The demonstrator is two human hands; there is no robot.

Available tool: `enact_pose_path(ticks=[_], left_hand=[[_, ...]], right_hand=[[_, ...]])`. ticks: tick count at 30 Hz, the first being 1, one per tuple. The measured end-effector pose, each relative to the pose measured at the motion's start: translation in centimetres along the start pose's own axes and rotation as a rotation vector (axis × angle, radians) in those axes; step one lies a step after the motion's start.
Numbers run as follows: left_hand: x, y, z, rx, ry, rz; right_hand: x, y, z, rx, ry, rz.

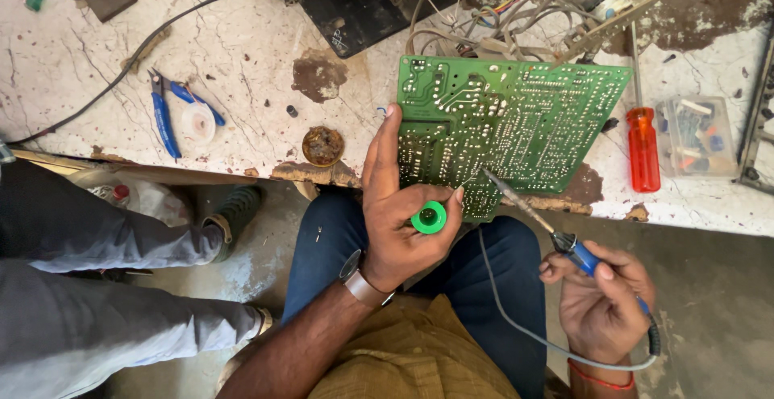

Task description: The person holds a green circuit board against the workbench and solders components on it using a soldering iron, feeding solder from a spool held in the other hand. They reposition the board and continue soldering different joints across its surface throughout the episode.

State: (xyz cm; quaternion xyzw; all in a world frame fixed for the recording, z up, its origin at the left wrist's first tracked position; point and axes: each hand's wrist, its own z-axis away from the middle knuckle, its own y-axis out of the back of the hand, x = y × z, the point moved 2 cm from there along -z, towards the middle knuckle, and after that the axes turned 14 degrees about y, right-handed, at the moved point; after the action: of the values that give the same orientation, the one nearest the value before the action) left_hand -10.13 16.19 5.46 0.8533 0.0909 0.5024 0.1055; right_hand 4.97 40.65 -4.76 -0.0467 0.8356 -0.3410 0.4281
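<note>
L hand (401,214) grips green spool (429,217); R hand (601,302) pinches iron (536,214).

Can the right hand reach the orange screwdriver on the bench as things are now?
Probably yes, but not freely: the right hand already grips the soldering iron. The orange screwdriver lies uncovered on the bench, on that hand's side, beside the green circuit board.

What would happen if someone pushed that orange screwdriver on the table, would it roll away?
The orange screwdriver would probably roll a bit, since its handle looks round and smooth and it lies flat on the worktable. It likely would not go far: a clear plastic parts box sits close beside it. It looks stiff, so it should not bend.
</note>
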Motion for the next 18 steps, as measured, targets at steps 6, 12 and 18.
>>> enact_pose_path(ticks=[6,12,18], left_hand=[[0.0,0.0,-0.1,-0.004,0.007,0.0],[0.1,0.0,0.0,0.011,0.006,0.035],[0.0,0.2,-0.1,0.006,-0.008,0.036]], right_hand=[[0.4,0.5,0.2,0.014,-0.012,-0.017],[1.3,1.5,0.7,0.132,-0.056,-0.169],[1.2,1.7,1.0,0.085,-0.017,-0.104]])
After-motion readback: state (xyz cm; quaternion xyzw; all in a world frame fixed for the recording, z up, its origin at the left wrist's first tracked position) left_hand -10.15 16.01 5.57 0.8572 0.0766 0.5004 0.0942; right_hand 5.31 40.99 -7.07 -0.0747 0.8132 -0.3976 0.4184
